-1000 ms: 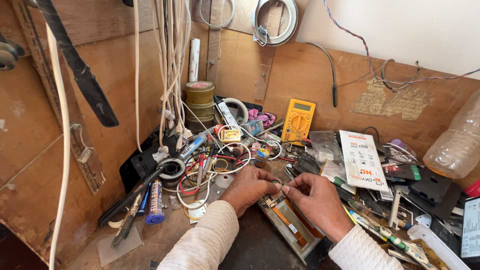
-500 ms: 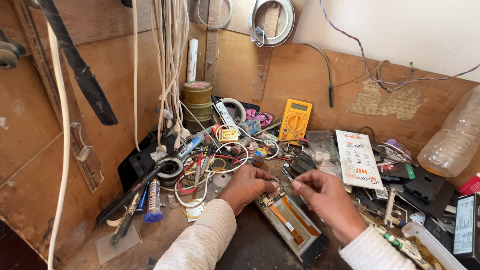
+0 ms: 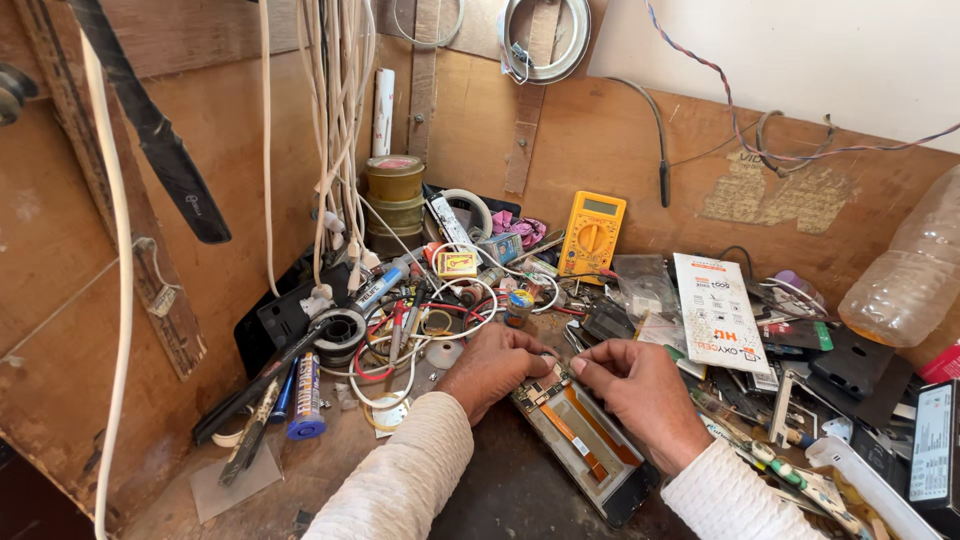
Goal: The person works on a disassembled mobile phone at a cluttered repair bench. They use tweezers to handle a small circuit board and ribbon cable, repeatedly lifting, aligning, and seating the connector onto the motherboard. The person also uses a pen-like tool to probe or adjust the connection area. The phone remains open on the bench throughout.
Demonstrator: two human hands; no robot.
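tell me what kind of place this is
Likely a small electronics or phone repair bench. Both hands, left hand and right hand, work on an opened phone, with a yellow multimeter and tangled wires behind.

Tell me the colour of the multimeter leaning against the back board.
Yellow, with a grey screen: the multimeter shows clearly in the head view.

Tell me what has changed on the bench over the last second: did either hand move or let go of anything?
Little changed. The right hand drew slightly apart from the left hand half a second ago and is now back close, fingertips at the top end of the opened phone. The left hand stayed on that end throughout. The phone, the yellow multimeter and the wire clutter kept their places; only the camera view shifted a little.
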